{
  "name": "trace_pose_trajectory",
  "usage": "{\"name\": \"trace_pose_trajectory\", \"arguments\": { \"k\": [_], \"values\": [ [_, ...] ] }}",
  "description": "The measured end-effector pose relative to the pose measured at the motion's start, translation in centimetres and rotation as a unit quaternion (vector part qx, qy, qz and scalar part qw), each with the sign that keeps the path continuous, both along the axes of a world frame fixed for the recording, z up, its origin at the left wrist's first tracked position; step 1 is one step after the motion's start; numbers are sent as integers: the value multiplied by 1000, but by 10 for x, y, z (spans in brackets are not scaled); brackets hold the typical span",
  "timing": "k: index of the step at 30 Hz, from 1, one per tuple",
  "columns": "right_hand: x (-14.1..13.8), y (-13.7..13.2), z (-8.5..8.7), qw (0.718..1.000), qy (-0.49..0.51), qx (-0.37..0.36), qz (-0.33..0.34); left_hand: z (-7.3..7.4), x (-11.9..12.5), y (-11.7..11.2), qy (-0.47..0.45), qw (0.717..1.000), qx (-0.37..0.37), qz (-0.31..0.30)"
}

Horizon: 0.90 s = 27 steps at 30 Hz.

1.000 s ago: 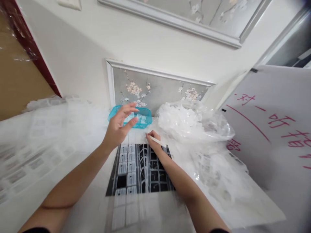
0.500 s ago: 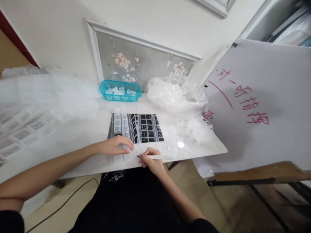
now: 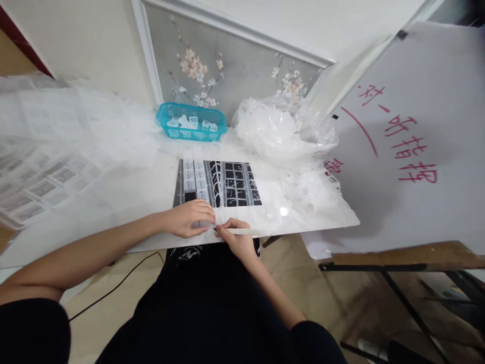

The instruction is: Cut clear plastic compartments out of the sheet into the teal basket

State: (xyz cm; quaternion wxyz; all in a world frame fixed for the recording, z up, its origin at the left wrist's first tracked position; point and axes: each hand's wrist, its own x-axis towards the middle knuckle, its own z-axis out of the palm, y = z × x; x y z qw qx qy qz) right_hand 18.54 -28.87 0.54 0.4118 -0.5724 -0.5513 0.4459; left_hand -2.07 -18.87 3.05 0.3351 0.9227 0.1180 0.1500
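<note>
My right hand (image 3: 238, 237) is closed in a pencil grip on a slim white pen-like tool (image 3: 242, 231) with a dark tip; its exact kind is unclear. The tip points left, close to my left fingertips. My left hand (image 3: 191, 217) lies at the near edge of the white table, fingers bent and thumb apart. Beneath it seems to run a clear plastic strip of small compartments (image 3: 201, 177), partly hidden by the hand. That strip lies across a dark printed sheet (image 3: 237, 184) showing a grid pattern.
At the back stands a turquoise basket (image 3: 189, 132) with small clear pieces. Right of it sit a clear plastic bag (image 3: 280, 126) and a heap of whitish plastic bits (image 3: 310, 189). Stacked clear plastic trays (image 3: 49, 187) cover the left side. A whiteboard (image 3: 379, 202) leans at right.
The view has tilted down and shifted, so the table appears higher. My left fingers are now nearer the tool's tip; the right hand keeps its grip.
</note>
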Motion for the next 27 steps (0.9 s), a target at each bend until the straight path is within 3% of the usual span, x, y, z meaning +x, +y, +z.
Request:
{"name": "trace_pose_trajectory", "arguments": {
  "k": [10, 12, 14, 16, 19, 21, 22, 23, 24, 25, 27],
  "values": [
    [-5, 5, 1, 1000, -15, 3, -10, -8, 3, -9, -61, 997, -36, 44],
    [-6, 8, -1, 1000, -21, -10, -7, -11, 6, -15, -67, 994, -56, 72],
    [-6, 10, -2, 999, -28, -19, -1, -12, 8, -18, -104, 976, -135, 137],
    [-7, 12, -3, 999, -32, -23, 1, -8, 7, -12, -189, 919, -256, 234],
    [-5, 11, 0, 999, -14, -32, 0, 6, -5, 13, -344, 779, -390, 350],
    [-4, 8, 5, 999, 19, -40, 1, 16, -17, 31, -445, 659, -466, 388],
    [-3, 6, 9, 998, 40, -44, -1, 20, -24, 37, -466, 621, -495, 390],
    [-3, 4, 12, 997, 60, -49, -7, 23, -29, 41, -468, 606, -517, 382],
    [-3, 1, 16, 996, 77, -53, -12, 26, -33, 42, -448, 626, -526, 362],
    [-5, -2, 18, 994, 91, -54, -16, 28, -36, 40, -409, 668, -526, 332],
    [-9, -9, 21, 993, 109, -54, -10, 30, -38, 33, -290, 783, -488, 254]
  ]
}}
